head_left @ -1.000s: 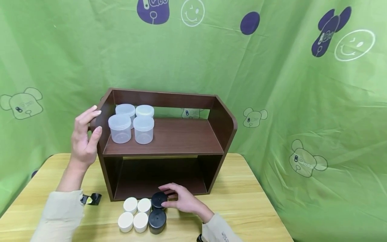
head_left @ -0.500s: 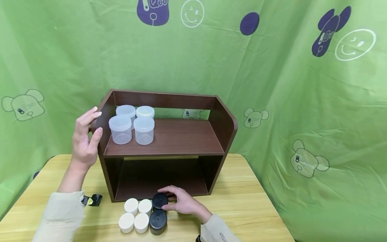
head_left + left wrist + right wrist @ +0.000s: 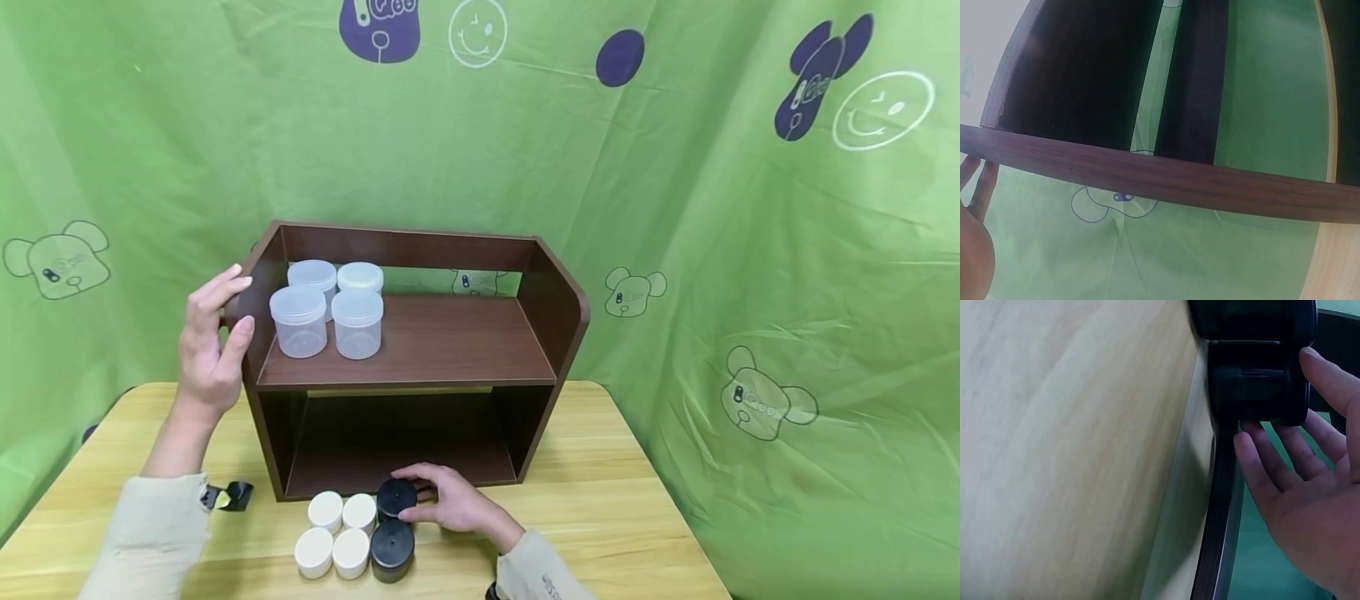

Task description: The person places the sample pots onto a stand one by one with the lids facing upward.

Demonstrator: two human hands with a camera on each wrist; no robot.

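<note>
In the head view my left hand [image 3: 210, 350] grips the left side panel of a dark brown two-tier shelf [image 3: 450, 342], thumb and fingertips at its edge. That panel [image 3: 1166, 178] crosses the left wrist view, with fingers [image 3: 985, 187] against it. My right hand [image 3: 461, 500] holds the rear of two black lidded jars [image 3: 396, 497], thumb on the near side and fingers round the far side. In the right wrist view the thumb [image 3: 1329, 375] touches the lid edge of this jar [image 3: 1254, 384]. The other black jar [image 3: 392, 550] stands directly in front of it.
Several small white-lidded jars [image 3: 351, 553] stand left of the black jars, close before the shelf. Several translucent lidded jars [image 3: 357, 333] sit at the left of the upper tier. A green printed curtain [image 3: 697, 250] surrounds the wooden table [image 3: 607, 517].
My right hand has lowered very slightly around the rear black jar. The left hand keeps its grip on the shelf panel, and the jars stay where they were.
</note>
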